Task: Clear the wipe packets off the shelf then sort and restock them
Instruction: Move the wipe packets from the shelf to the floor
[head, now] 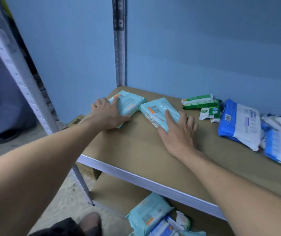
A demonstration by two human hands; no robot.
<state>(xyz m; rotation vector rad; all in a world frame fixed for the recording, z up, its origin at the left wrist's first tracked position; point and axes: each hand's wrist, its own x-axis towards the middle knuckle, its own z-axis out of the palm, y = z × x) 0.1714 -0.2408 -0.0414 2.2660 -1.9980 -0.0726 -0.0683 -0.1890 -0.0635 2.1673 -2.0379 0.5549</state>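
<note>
Two teal wipe packets lie on the brown shelf board [136,150] near its back left corner. My left hand [109,114] lies on the left teal packet [129,104], fingers spread over its near edge. My right hand [177,130] rests with straight fingers on the right teal packet [156,109]. Further right lie green packets [199,101], a small white-green packet [209,113] and large blue-white packets [240,125]. More teal and blue packets [150,215] sit piled on the lower shelf.
A grey metal upright [119,48] stands at the back corner and another upright [17,72] slants at the left front. The blue wall [204,48] closes the back. The shelf's metal front edge [136,178] runs diagonally. A cardboard box [76,120] sits left of the shelf.
</note>
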